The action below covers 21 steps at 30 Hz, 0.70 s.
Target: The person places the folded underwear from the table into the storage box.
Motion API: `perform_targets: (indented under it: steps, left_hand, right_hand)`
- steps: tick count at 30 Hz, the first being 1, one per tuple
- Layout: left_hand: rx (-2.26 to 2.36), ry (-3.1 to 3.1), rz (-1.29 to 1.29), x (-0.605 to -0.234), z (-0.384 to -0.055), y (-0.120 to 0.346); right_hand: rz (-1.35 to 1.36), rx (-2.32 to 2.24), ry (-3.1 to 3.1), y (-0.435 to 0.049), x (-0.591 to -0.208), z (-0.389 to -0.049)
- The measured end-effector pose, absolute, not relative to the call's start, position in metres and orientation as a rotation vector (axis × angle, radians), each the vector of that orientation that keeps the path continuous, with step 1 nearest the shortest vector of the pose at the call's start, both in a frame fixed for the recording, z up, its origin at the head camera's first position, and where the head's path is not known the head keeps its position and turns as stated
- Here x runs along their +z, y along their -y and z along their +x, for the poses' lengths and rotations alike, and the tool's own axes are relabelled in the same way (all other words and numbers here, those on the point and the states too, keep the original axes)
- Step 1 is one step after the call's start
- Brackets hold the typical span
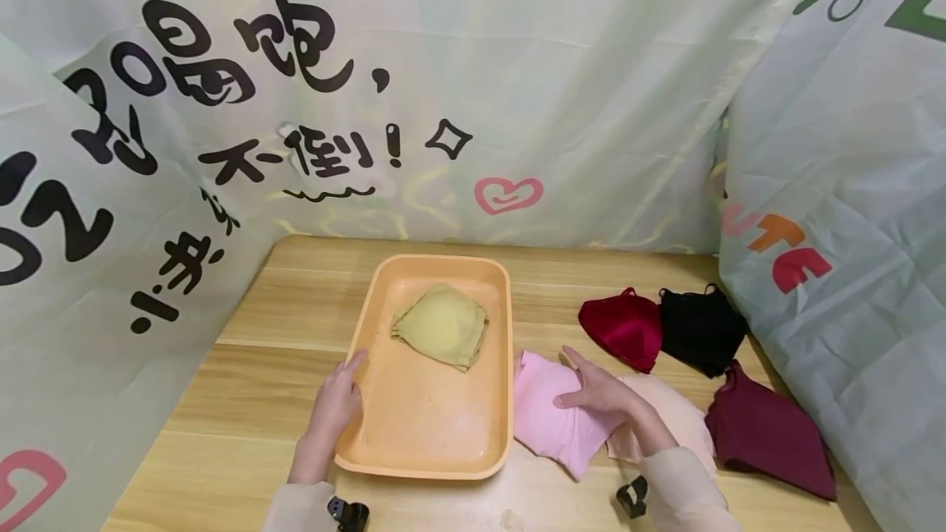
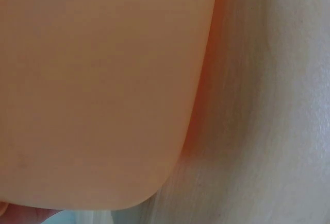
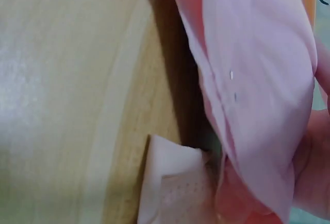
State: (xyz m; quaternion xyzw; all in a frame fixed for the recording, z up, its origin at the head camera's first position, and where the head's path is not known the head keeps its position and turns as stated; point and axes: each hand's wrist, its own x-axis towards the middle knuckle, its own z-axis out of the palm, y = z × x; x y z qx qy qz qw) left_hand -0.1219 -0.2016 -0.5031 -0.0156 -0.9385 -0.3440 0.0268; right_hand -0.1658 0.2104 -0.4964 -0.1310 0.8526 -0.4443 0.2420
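An orange plastic tray (image 1: 424, 425) stands on the table, a folded yellow-green bra (image 1: 443, 327) lying in its far half. My left hand (image 1: 337, 401) grips the tray's left rim, one finger along the edge. The left wrist view is filled by the tray's outer side (image 2: 103, 90). Just right of the tray, my right hand (image 1: 599, 391) holds a folded pink bra (image 1: 543, 396). Up close in the right wrist view, that pink bra (image 3: 258, 80) stands tilted, with part of my hand (image 3: 314, 167) behind it; some fingers are hidden by the fabric.
Under my right forearm lies a pale peach bra (image 1: 668, 417). Beyond it are a red bra (image 1: 628, 327), a black bra (image 1: 702, 331) and a maroon bra (image 1: 772, 437). Printed fabric curtains (image 1: 591, 105) enclose the wooden table (image 1: 244, 401) at back and sides.
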Motion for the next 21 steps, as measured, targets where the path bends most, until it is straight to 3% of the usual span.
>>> perform_targets:
  steps: [21]
  left_hand:
    - [-1.061,2.884,-0.075,-0.5024,-0.1209,0.2024]
  right_hand:
    - [-0.48,-1.447,-2.256,-0.221,-0.4976,-0.1654]
